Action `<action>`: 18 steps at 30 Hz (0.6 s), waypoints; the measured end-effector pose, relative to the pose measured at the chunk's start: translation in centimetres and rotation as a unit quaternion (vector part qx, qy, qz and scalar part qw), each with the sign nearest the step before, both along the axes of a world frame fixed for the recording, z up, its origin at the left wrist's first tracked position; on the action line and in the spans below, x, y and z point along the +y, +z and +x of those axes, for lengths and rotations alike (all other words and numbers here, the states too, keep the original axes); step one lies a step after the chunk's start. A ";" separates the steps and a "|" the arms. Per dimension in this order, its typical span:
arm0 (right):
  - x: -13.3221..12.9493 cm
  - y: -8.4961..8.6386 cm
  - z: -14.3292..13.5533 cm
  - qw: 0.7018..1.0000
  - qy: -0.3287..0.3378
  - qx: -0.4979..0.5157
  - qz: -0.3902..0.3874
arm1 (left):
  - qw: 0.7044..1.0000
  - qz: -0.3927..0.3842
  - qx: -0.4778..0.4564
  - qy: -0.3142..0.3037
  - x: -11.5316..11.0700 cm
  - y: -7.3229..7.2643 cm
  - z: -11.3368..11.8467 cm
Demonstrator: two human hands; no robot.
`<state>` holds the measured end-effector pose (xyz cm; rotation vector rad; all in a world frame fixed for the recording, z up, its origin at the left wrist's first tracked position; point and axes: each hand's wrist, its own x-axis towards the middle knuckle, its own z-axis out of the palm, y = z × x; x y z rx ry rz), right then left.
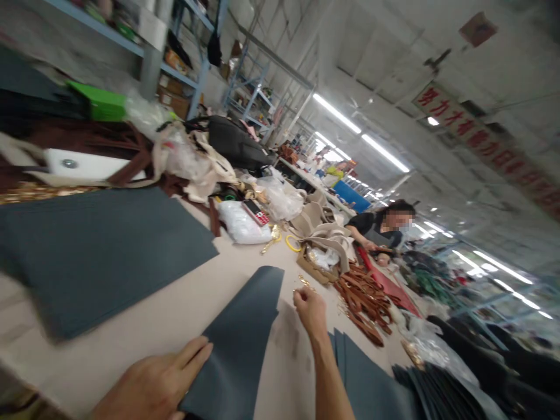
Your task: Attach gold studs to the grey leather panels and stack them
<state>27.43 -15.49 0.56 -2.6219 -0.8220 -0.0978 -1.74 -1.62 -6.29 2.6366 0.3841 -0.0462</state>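
My left hand [160, 373] lies at the near left edge of a dark blue-grey leather-like panel [245, 326], fingers over it and the thumb tip low beside its edge. The panel appears folded, and its near end runs out of view. To the right of the panel, my right hand [311, 310] is closed over the pale tabletop [286, 361], its fingertips pinched together. What they hold, if anything, is too small to make out. Small gold-coloured metal pieces [305, 282] lie just beyond these fingers.
A stack of dark panels [109, 251] lies left; more dark panels [371, 379] lie right. Beyond are brown straps [365, 297], a cardboard box [312, 268], yellow tape [293, 242] and a calculator [256, 212] on a plastic bag. Another person [378, 227] works at the far right.
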 end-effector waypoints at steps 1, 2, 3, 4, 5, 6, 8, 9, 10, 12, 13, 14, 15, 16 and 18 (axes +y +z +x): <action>-0.1 0.2 -1.0 0.999 0.021 0.024 0.027 | 1.000 0.006 0.008 -0.003 -0.1 1.0 -0.1; 0.0 0.2 -2.3 0.995 0.044 0.058 0.062 | 1.000 0.008 0.009 -0.011 -0.1 1.8 -0.2; 0.1 0.2 -3.8 0.987 0.069 0.104 0.102 | 1.000 0.009 0.010 -0.017 -0.1 2.6 -0.2; 0.3 0.1 -5.4 0.973 0.093 0.156 0.140 | 1.000 0.009 0.006 -0.022 -0.1 3.1 -0.2; 0.6 0.0 -7.1 0.956 0.117 0.208 0.169 | 1.000 0.009 0.003 -0.027 0.0 3.5 -0.3; 1.0 -0.2 -8.8 0.940 0.140 0.252 0.182 | 0.999 0.010 -0.001 -0.030 0.0 3.8 -0.4; 2.0 -0.6 -11.7 0.927 0.178 0.289 0.157 | 0.999 0.012 -0.010 -0.039 0.0 4.0 -0.6; 2.6 -0.7 -12.7 0.930 0.194 0.283 0.133 | 0.999 0.012 -0.014 -0.041 0.0 4.0 -0.7; 3.1 -0.8 -13.5 0.933 0.209 0.272 0.111 | 0.999 0.013 -0.017 -0.043 0.0 4.0 -0.8; 4.1 -0.6 -14.2 0.935 0.234 0.255 0.079 | 0.999 0.012 -0.019 -0.043 0.0 3.9 -0.9; 4.5 -0.5 -14.3 0.933 0.246 0.253 0.068 | 0.999 0.011 -0.021 -0.042 0.1 3.9 -1.0; 4.8 -0.4 -14.3 0.931 0.257 0.253 0.058 | 0.999 0.010 -0.023 -0.040 0.1 3.9 -1.0; 5.0 -0.3 -14.3 0.928 0.268 0.253 0.050 | 0.999 0.007 -0.026 -0.040 0.1 3.9 -1.0; 5.2 -0.2 -14.3 0.927 0.277 0.250 0.043 | 0.999 0.003 -0.029 -0.040 0.1 3.9 -1.0; 5.4 -0.1 -14.4 0.926 0.290 0.240 0.033 | 0.999 -0.006 -0.033 -0.037 0.1 3.7 -1.1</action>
